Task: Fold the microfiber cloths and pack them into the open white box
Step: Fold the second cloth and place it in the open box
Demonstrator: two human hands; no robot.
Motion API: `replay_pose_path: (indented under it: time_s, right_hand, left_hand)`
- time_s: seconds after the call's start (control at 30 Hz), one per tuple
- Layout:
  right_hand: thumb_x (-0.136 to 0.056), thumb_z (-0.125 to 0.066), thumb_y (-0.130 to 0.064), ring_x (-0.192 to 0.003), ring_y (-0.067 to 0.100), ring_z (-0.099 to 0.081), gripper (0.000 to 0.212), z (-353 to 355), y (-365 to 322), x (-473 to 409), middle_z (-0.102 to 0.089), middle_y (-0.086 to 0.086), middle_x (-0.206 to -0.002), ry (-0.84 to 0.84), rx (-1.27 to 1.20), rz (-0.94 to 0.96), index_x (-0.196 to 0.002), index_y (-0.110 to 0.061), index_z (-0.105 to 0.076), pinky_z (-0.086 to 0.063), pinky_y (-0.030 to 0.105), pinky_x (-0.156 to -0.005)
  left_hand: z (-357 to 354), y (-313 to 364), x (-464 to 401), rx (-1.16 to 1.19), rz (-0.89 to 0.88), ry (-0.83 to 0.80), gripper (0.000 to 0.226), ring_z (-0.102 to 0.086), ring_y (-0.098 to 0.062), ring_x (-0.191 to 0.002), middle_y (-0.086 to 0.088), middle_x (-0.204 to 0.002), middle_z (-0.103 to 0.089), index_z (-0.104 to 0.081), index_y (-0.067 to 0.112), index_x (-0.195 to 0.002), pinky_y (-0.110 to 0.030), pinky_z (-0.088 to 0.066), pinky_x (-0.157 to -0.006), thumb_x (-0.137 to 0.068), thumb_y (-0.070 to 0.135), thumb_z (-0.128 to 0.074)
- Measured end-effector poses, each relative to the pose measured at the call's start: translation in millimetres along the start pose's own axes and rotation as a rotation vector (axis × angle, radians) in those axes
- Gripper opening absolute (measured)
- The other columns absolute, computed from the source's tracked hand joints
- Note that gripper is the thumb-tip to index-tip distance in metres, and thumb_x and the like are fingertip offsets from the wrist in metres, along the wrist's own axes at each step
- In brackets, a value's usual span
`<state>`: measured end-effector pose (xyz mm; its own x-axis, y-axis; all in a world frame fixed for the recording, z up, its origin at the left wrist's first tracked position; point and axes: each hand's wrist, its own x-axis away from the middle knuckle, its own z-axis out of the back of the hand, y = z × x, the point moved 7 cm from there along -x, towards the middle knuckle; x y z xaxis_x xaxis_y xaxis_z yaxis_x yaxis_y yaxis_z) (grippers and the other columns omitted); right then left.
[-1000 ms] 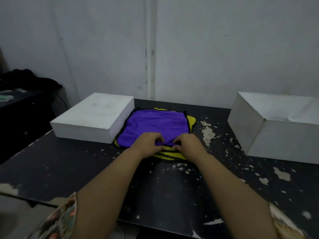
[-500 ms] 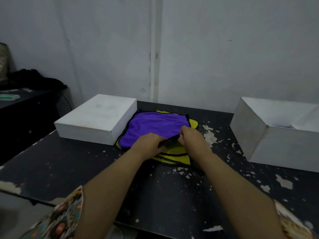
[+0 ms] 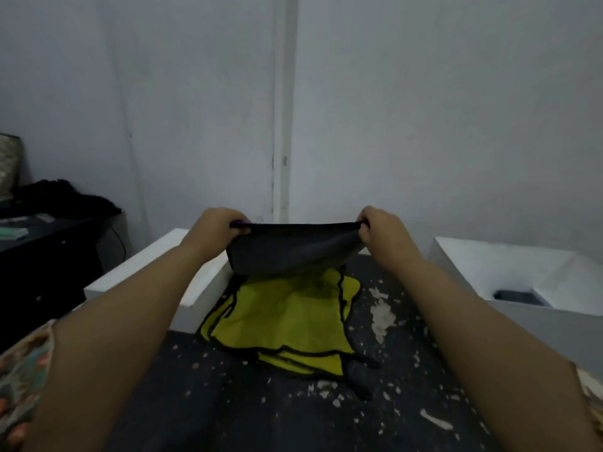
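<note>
A cloth (image 3: 293,251) with a dark grey underside and a thin purple edge is lifted off the table and stretched between my hands. My left hand (image 3: 217,228) grips its left corner and my right hand (image 3: 378,228) pinches its right corner, both above the far side of the pile. Beneath it a stack of yellow cloths (image 3: 280,318) with black edging lies flat on the dark table (image 3: 293,412). The open white box (image 3: 509,272) stands at the right, with a dark item showing low inside it.
A closed white box (image 3: 156,272) sits to the left, touching the yellow pile. A dark side table (image 3: 49,249) with black fabric stands at the far left. The grey wall rises close behind the table, whose paint is chipped.
Both hands have raised the purple cloth from the pile and spread apart, turning its dark underside toward me. The yellow cloths underneath are now uncovered.
</note>
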<state>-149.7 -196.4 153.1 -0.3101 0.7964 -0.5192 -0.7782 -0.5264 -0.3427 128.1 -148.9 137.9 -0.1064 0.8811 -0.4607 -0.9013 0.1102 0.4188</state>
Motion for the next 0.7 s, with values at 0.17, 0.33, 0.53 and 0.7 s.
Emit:
replay_pose_path:
  time_s: [0.17,0.33,0.53,0.7]
  right_hand:
    - [-0.094,-0.041,-0.006,-0.085,0.023,-0.052,0.020,69.1,-6.0,-32.9,-0.062,0.017,-0.101,0.173,-0.035,0.055,-0.102,-0.001,-0.059,-0.037,0.028,-0.072]
    - [-0.094,-0.044,-0.007,-0.093,0.023,-0.057,0.020,132.8,7.6,-49.6,-0.066,0.014,-0.104,0.285,-0.060,0.036,-0.100,-0.003,-0.063,-0.038,0.024,-0.076]
    - [-0.092,-0.049,-0.007,-0.089,0.016,-0.055,0.020,165.9,32.3,-46.9,-0.069,0.011,-0.105,0.311,-0.024,-0.026,-0.099,-0.004,-0.068,-0.032,0.017,-0.074]
    - [-0.091,-0.052,-0.008,-0.085,0.012,-0.051,0.019,180.3,49.1,-39.2,-0.070,0.010,-0.103,0.326,-0.022,-0.048,-0.098,-0.005,-0.069,-0.032,0.016,-0.074]
  left_hand:
    - [52.4,43.5,-38.6,0.068,-0.080,0.115,0.012,-0.057,-0.016,-0.082,-0.004,-0.085,-0.066,-0.072,0.010,-0.092,-0.017,-0.038,-0.064,-0.082,0.016,-0.068]
    - [86.7,75.3,-62.3,0.285,-0.087,0.144,0.016,-0.063,-0.003,-0.067,0.004,-0.075,-0.068,-0.073,0.011,-0.091,-0.002,-0.046,-0.061,-0.076,0.016,-0.074]
    - [72.3,101.8,-73.2,0.545,-0.050,-0.033,0.015,-0.068,-0.003,-0.065,-0.001,-0.084,-0.070,-0.070,0.009,-0.098,-0.006,-0.051,-0.063,-0.084,0.010,-0.065]
    - [54.2,116.4,-77.0,0.644,-0.069,-0.080,0.017,-0.069,-0.005,-0.077,0.008,-0.083,-0.073,-0.068,0.013,-0.102,-0.010,-0.053,-0.070,-0.089,0.008,-0.057]
